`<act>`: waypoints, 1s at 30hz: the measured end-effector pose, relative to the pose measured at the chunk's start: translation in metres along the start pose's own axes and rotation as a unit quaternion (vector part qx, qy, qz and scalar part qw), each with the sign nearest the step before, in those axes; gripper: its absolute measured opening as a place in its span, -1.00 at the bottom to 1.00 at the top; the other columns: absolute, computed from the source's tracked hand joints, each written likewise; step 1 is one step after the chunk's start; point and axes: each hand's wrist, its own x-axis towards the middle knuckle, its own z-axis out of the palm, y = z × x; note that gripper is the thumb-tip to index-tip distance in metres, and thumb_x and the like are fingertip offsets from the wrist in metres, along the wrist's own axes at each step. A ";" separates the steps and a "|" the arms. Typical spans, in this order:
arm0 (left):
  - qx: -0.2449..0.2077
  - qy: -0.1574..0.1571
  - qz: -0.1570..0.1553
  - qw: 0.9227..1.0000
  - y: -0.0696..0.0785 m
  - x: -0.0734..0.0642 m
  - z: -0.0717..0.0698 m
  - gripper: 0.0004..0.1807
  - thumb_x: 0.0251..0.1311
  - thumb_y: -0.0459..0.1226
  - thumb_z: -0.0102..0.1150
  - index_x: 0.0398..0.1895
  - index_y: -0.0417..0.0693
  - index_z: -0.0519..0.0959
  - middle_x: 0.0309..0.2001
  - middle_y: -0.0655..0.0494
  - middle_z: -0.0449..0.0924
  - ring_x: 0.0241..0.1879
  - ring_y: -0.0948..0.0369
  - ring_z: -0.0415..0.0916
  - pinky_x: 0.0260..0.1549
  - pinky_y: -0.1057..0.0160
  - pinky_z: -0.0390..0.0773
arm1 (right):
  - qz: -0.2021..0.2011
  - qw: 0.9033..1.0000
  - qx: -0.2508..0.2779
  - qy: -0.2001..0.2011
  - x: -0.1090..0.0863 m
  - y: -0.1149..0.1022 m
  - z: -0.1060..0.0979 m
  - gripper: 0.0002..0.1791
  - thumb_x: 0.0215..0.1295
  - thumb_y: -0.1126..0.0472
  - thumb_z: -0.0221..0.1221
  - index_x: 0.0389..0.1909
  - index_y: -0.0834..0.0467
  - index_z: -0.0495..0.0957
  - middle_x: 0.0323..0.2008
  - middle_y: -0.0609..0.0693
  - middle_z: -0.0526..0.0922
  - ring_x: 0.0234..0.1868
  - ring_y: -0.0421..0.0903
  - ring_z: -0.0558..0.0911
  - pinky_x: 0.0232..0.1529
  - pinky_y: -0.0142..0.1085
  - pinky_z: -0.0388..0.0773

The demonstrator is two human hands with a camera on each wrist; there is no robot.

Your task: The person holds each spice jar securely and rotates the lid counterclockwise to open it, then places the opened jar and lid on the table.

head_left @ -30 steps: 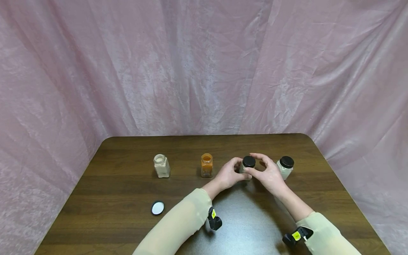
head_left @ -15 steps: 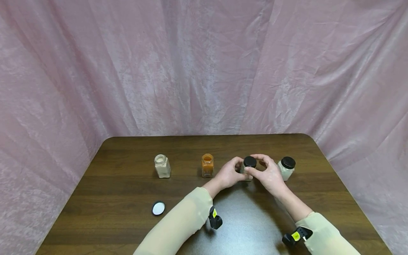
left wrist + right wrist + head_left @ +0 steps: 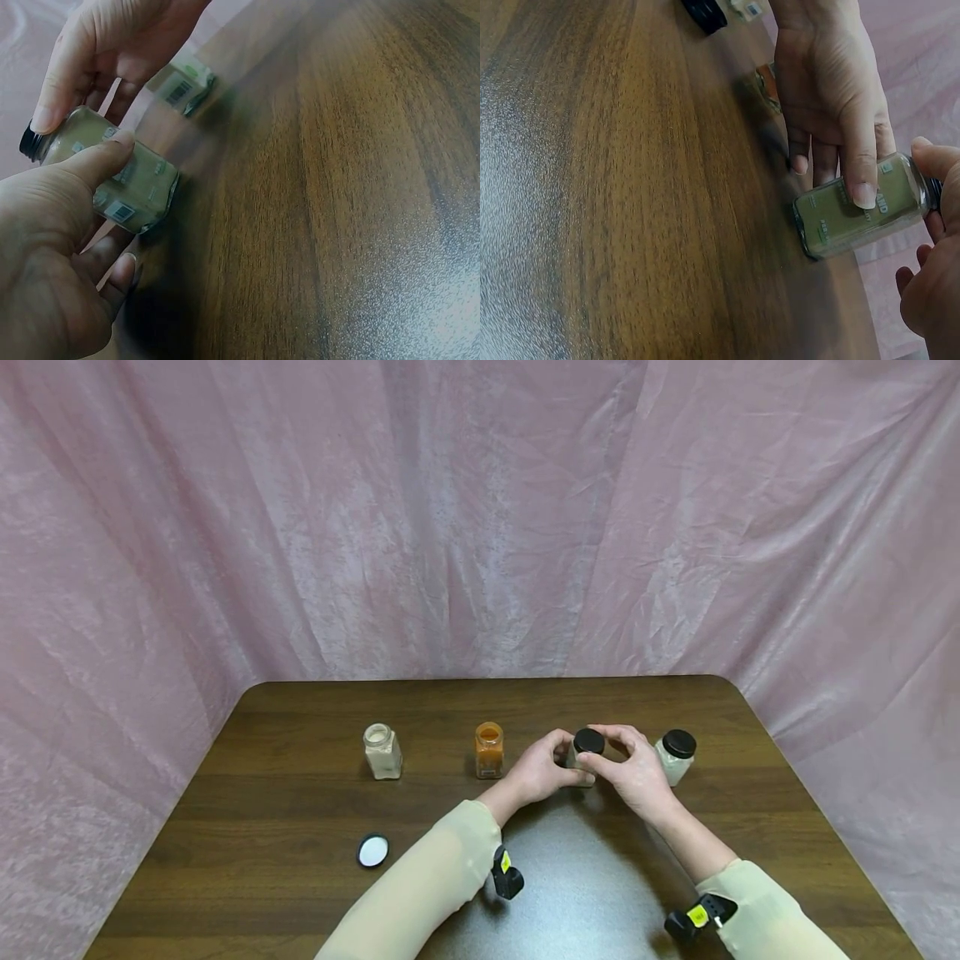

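A square glass spice jar (image 3: 154,184) filled with olive-brown powder stands right of the table's middle, its black lid (image 3: 589,741) on top. My left hand (image 3: 536,770) grips the jar's body, with the thumb across the near face and fingers behind. At the jar's top, the thumb and fingers of my right hand (image 3: 637,777) pinch the lid from both sides. The left wrist view shows some screw thread at the neck beneath the lid. Just right of that hand is another black-lidded jar (image 3: 673,763) with pale contents, partly covered by the hand in the left wrist view.
An uncapped jar of orange powder (image 3: 489,756) stands left of my hands. Farther left is an uncapped jar of cream-coloured powder (image 3: 384,758). One loose lid (image 3: 372,851) lies white side up on the wooden table (image 3: 262,827). Pink curtain (image 3: 465,527) hangs behind the table.
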 end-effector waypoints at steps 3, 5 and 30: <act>0.002 0.000 0.001 1.000 0.000 0.000 0.000 -0.52 0.04 -0.16 0.61 -0.04 0.04 0.54 -0.20 0.26 0.63 -0.15 0.31 0.57 -0.09 0.29 0.51 | 0.000 1.000 -0.004 -0.006 0.000 0.001 -0.001 -0.46 0.21 0.14 0.48 0.20 0.15 0.62 0.19 0.10 0.55 0.30 0.06 0.38 0.34 0.08 0.24; 0.002 0.000 0.001 1.000 0.000 0.000 0.000 -0.52 0.04 -0.16 0.61 -0.04 0.04 0.54 -0.20 0.26 0.63 -0.15 0.32 0.56 -0.10 0.29 0.50 | -0.001 1.000 -0.014 -0.012 0.001 0.002 -0.002 -0.46 0.22 0.11 0.48 0.21 0.13 0.62 0.19 0.07 0.55 0.30 0.04 0.37 0.34 0.07 0.24; 0.019 0.006 -0.006 1.000 0.003 -0.002 0.000 -0.53 0.05 -0.15 0.61 -0.04 0.08 0.54 -0.21 0.26 0.63 -0.18 0.32 0.55 -0.10 0.24 0.52 | -0.081 0.991 -0.082 -0.065 0.003 0.009 -0.013 -0.46 0.38 0.16 0.34 0.36 0.05 0.52 0.24 0.02 0.51 0.31 -0.01 0.30 0.28 0.02 0.22</act>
